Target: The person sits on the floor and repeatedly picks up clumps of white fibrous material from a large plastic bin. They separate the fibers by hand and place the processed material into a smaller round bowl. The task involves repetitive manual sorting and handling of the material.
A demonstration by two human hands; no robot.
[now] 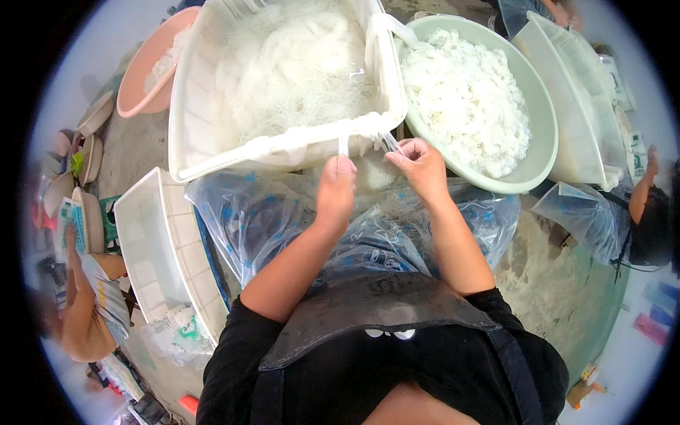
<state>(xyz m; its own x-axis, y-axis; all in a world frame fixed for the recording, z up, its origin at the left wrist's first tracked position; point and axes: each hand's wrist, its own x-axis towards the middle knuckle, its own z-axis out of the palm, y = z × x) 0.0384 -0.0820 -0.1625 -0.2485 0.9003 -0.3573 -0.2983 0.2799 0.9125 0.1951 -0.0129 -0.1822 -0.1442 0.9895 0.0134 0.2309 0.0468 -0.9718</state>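
My left hand (336, 186) is closed around a white, ribbon-like strip (343, 144) by the near rim of a white plastic tub (212, 166). To its right, my right hand (424, 166) pinches several wet, translucent strands (392, 142) between thumb and fingers. Those strands come from a white bundle (366, 123) draped over the rim near the tub's corner. Inside the tub lies a tangled mass of fine, pale strands (297, 74). Beside my right hand, a pale green basin (550, 127) is heaped with white, ruffled strips (462, 101).
Clear blue-patterned plastic sheeting (239, 212) covers my lap. A white tub (175, 249) stands left, a pink basin (130, 93) far left, another tub (574, 106) right. One person sits at left (90, 308); another person's arm (642, 188) shows at right.
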